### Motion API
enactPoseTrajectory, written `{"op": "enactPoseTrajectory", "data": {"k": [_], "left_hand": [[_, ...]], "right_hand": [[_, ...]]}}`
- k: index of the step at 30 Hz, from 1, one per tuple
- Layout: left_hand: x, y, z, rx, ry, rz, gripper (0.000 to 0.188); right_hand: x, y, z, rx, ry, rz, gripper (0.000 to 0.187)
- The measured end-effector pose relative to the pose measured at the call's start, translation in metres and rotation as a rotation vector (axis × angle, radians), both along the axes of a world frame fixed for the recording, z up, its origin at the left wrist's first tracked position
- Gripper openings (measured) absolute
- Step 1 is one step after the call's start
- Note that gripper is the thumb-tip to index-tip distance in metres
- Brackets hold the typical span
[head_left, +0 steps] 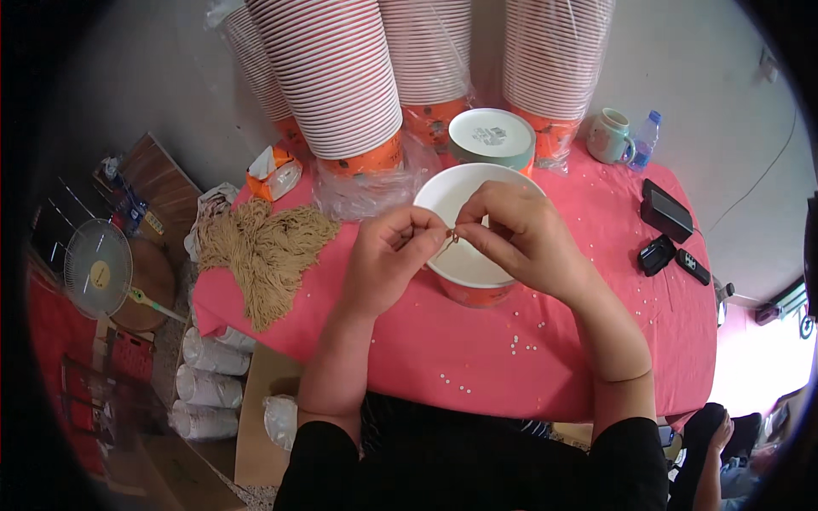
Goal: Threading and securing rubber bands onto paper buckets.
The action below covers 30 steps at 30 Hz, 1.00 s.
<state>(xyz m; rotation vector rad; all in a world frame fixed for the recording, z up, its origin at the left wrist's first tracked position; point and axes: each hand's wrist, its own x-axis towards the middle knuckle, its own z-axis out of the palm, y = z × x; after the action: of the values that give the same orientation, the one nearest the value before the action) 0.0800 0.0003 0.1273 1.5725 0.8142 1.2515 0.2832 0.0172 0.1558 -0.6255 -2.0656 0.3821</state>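
Note:
Both my hands meet over an open paper bucket (439, 189), white inside with an orange outer wall. My left hand (388, 255) pinches a short piece of tan string (452, 241) between thumb and forefinger. From the other side my right hand (524, 238) pinches the same string, which is looped or knotted between the fingertips. Fine detail of the loop is too small to tell. A loose bundle of tan strings (264, 251) lies on the table to the left. Just behind the open bucket stands another bucket (492, 132), its pale round end facing up.
Tall stacks of paper buckets (332, 77) in plastic wrap line the back of the pink-covered table (409, 349). At the right are a mug (608, 140), a plastic bottle (646, 140) and a black case (665, 210). Small white dots lie scattered nearby. Another person's arm (711, 468) shows at lower right.

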Motion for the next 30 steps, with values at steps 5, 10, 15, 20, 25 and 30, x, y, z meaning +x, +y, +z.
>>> {"op": "enactPoseTrajectory", "data": {"k": [5,10,15,20,25,30], "left_hand": [[-0.002,-0.008,-0.011,0.034,-0.055,-0.029,0.011],[-0.004,-0.009,-0.016,0.001,-0.109,-0.027,0.012],[-0.005,-0.009,-0.019,0.009,-0.087,-0.047,0.013],[-0.005,-0.009,-0.014,-0.001,-0.093,-0.034,0.011],[-0.009,-0.007,-0.018,0.017,-0.004,0.049,0.008],[-0.005,-0.009,-0.017,0.006,-0.074,0.01,0.007]], "right_hand": [[-0.005,0.001,-0.002,-0.005,-0.021,-0.012,0.011],[-0.009,-0.002,-0.004,-0.085,-0.015,0.026,0.011],[-0.014,-0.005,-0.005,-0.161,-0.002,0.083,0.007],[-0.013,-0.005,-0.007,-0.266,0.006,0.08,0.006],[-0.012,-0.007,-0.002,-0.24,0.003,0.061,0.006],[-0.017,-0.006,-0.004,-0.058,0.043,0.099,0.007]]}}
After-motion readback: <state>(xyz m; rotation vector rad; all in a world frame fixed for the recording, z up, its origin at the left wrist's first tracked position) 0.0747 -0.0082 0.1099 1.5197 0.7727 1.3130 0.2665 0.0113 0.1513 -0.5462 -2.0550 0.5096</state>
